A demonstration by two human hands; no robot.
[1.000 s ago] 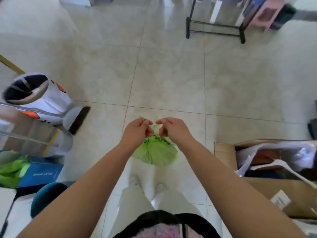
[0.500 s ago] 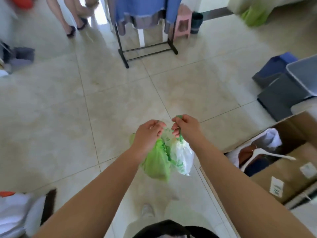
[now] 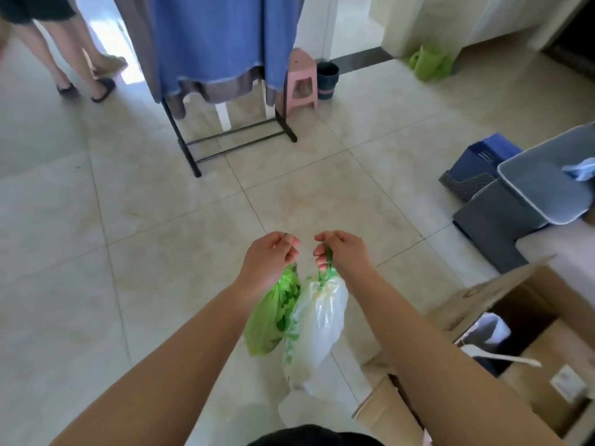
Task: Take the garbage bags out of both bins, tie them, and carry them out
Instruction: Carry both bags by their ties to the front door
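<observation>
Your left hand point(image 3: 269, 256) grips the green bag point(image 3: 273, 313) and your right hand point(image 3: 342, 251) grips the white bag point(image 3: 317, 326), 2 bags hanging touching below them.

Bare forearms, no sleeves in view

Both forearms run bare from the lower frame edge to the wrists; the left hand point(image 3: 269, 257) and right hand point(image 3: 343, 252) carry no rings, watch or bands; a dark garment point(image 3: 309, 437) shows at the bottom edge, its detail unclear.

Glossy beige tiled floor point(image 3: 145, 220), black clothes rack point(image 3: 225, 136) with blue fabric point(image 3: 222, 40), pink stool point(image 3: 302, 82) beside it.
</observation>
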